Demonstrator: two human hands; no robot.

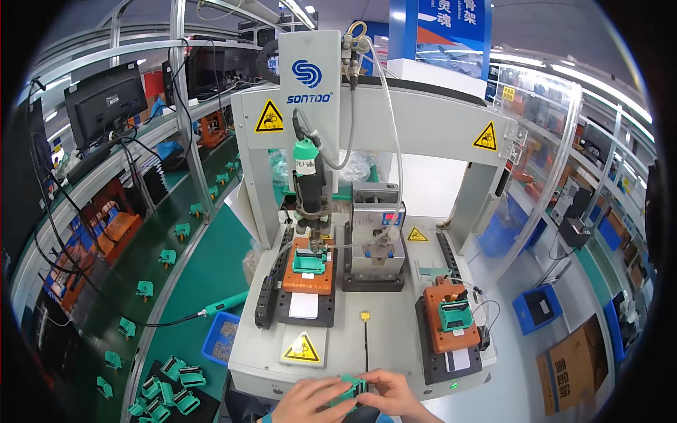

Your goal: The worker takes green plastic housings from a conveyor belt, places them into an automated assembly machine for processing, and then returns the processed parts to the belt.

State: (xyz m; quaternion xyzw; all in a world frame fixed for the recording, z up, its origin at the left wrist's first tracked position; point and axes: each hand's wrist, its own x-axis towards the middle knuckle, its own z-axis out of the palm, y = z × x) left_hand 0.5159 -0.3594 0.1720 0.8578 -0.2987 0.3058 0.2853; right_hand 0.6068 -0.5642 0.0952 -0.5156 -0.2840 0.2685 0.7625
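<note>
Nearest me: green part (350,381), at the front edge of the machine (395,317), gripped two-handed. Left grip (310,400) has its fingers laid across it; right grip (388,393) has thumb and fingers closed on the right side. Both are grasping it, neither released. My fingers cover much of it, so I can't tell its exact face or tilt.

Handling, my read: small moulded plastic, light, stiff, no give in the body. Smooth walls, so a bit slippery on dry fingertips. Thin edges and the dark insert look like the fragile bits; I'd keep pressure off those. Best hold: opposite outer side walls, thumb against fingers, light pinch, no squeeze across the opening.

Similar parts nearby: one on the left orange block (308,283), one on the right orange block (438,289), both apart from my grips. Loose heap of green parts (173,368) to my left, lying at mixed angles, so snagging on each other is possible. Blue bin (211,345) and green-handled screwdriver (224,303) sit near the heap.
</note>
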